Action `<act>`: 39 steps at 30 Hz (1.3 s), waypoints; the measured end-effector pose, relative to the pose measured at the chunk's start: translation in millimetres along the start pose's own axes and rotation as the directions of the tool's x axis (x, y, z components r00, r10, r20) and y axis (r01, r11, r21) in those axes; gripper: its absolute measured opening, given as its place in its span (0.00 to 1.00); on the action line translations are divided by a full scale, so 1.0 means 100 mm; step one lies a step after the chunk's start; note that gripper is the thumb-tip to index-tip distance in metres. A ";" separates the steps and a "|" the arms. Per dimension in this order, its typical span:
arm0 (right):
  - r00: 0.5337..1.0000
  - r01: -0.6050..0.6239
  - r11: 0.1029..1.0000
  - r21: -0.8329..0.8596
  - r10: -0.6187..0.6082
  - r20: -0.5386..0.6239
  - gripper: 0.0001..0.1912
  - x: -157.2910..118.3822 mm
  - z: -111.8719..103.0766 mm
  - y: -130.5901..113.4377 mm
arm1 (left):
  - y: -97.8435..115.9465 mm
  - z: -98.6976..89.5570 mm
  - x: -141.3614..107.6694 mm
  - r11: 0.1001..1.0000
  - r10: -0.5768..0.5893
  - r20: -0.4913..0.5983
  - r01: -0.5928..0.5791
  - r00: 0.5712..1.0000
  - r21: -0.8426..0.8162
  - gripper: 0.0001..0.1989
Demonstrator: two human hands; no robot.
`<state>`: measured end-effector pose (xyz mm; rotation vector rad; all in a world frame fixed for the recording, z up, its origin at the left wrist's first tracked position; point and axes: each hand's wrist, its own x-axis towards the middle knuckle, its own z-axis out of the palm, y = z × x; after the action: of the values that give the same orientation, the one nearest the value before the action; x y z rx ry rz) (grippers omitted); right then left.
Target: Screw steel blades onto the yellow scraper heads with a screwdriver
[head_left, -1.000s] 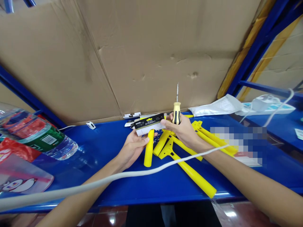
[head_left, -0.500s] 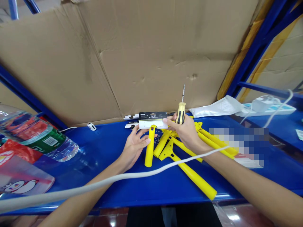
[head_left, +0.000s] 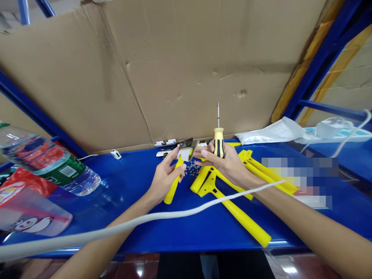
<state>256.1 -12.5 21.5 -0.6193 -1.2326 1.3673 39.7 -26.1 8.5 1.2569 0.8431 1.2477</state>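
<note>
My left hand (head_left: 160,181) is closed around the yellow handle of a scraper (head_left: 173,186), which tilts with its lower end toward me. A black and white blade sleeve (head_left: 185,150) covers the scraper's head, blurred by motion. My right hand (head_left: 231,164) grips the pale yellow and black handle of a screwdriver (head_left: 219,140), its metal shaft pointing up. The right fingers reach toward the sleeve; whether they touch it I cannot tell. Small screws (head_left: 192,169) lie scattered behind the scraper. Several yellow scraper handles (head_left: 241,217) lie to the right.
A white cable (head_left: 174,214) crosses in front of my forearms. On the left of the blue shelf (head_left: 116,224) are a water bottle (head_left: 62,166) and a plastic cup (head_left: 37,217). Cardboard (head_left: 186,69) stands behind. At the back right lie a white bag (head_left: 273,130) and a power strip (head_left: 325,135).
The scraper has turned in my left hand, its lower end swinging left and the sleeve now seen at an angle. My right fingers have come away from the sleeve's face, with the screwdriver more upright.
</note>
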 end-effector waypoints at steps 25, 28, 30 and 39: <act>0.973 -0.053 0.956 -0.288 -0.015 -0.232 0.27 0.08 -0.08 0.17 | -0.05 0.01 -0.02 0.920 -0.355 0.284 0.387 0.891 -0.061 0.24; 0.963 -0.075 0.972 -0.222 0.013 -0.270 0.29 0.11 -0.11 0.16 | -0.07 -0.01 0.03 0.962 -0.261 0.125 0.269 0.957 -0.056 0.23; 0.972 -0.078 0.980 -0.183 0.034 -0.233 0.28 0.13 -0.13 0.15 | -0.03 -0.05 0.09 0.979 -0.202 0.047 0.203 0.978 -0.032 0.23; 0.978 0.046 0.789 -0.613 -0.161 -0.133 0.18 0.25 -0.38 0.12 | 0.26 -0.56 0.08 0.987 0.030 -0.248 0.010 0.968 0.158 0.38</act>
<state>279.7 24.6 6.1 -1.0805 -1.5388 0.7762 -18.2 -9.9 25.5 1.2457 1.1377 1.3884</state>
